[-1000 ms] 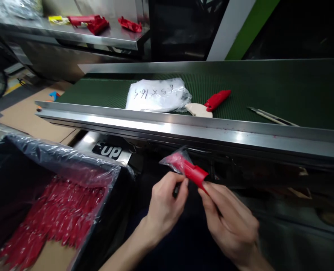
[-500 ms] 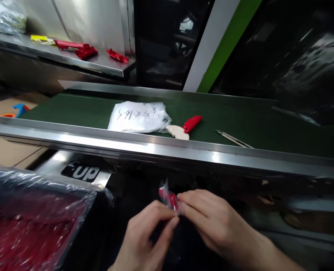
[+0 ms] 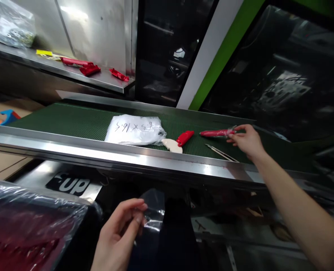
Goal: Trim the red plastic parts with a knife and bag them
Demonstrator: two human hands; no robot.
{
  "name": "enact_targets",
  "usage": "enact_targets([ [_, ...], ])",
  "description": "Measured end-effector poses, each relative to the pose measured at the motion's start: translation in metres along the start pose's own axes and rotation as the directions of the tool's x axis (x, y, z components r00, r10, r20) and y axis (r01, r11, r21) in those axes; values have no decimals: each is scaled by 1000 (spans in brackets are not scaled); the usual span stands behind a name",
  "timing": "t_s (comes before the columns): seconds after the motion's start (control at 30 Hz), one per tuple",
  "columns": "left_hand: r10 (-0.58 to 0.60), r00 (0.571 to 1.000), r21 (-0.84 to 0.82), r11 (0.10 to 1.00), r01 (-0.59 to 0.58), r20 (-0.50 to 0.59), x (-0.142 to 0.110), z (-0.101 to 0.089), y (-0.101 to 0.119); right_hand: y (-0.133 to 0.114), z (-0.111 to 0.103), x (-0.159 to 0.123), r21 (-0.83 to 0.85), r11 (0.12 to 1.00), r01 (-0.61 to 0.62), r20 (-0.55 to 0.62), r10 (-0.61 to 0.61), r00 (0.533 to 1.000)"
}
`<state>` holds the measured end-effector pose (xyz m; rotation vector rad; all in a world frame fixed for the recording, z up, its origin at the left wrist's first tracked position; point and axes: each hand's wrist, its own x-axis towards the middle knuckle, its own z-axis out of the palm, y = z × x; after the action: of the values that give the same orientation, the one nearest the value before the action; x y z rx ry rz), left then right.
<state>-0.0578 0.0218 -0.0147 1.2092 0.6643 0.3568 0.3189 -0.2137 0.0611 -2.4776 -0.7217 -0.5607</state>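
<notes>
My right hand [image 3: 247, 140] reaches over the green ribbed belt [image 3: 79, 116] and pinches one end of a long red part in a clear bag [image 3: 215, 133]. Low in the view, in front of the belt, my left hand [image 3: 122, 226] grips a clear plastic bag [image 3: 155, 210] between thumb and fingers; nothing shows inside it. Near the right hand lie tweezers [image 3: 221, 153], a short red piece [image 3: 185, 138] and a cream-coloured curved piece [image 3: 172, 145]. Left of these sits a packet of clear bags with handwriting on it [image 3: 134, 130].
At lower left stands a plastic-lined bin [image 3: 37, 199] holding several red parts. The belt has a raised metal rail [image 3: 144, 155] along its near side. A steel shelf [image 3: 110, 83] at upper left carries red pieces [image 3: 89, 69] and a bag of metal hardware [image 3: 11, 32].
My right hand has moved from beside the left, up and right onto the belt with the bagged red part. My left hand has shifted slightly left and now holds a clear bag.
</notes>
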Motion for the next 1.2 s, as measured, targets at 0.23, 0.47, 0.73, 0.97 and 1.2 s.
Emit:
enact_targets([
  [0.23, 23, 997, 25, 999, -25, 76, 5, 5, 8, -55, 29, 10, -134, 980, 147, 230, -114, 967],
  [0.47, 22, 998, 43, 999, -25, 64, 2, 12, 13, -85, 60, 38, -33, 952, 305, 483, -252, 839],
  [0.73, 90, 974, 87, 990, -110, 210, 20, 20, 17, -83, -14, -44, 22, 865, 502, -111, -497, 861],
  [0.97, 234, 937, 137, 951, -276, 260, 26, 43, 37, -137, -52, -140, 121, 783, 611, -165, -591, 790],
  [1.2, 245, 918, 101, 952, -289, 313, 15, 39, 37, -144, -44, -165, 347, 803, 484, -68, -493, 867],
])
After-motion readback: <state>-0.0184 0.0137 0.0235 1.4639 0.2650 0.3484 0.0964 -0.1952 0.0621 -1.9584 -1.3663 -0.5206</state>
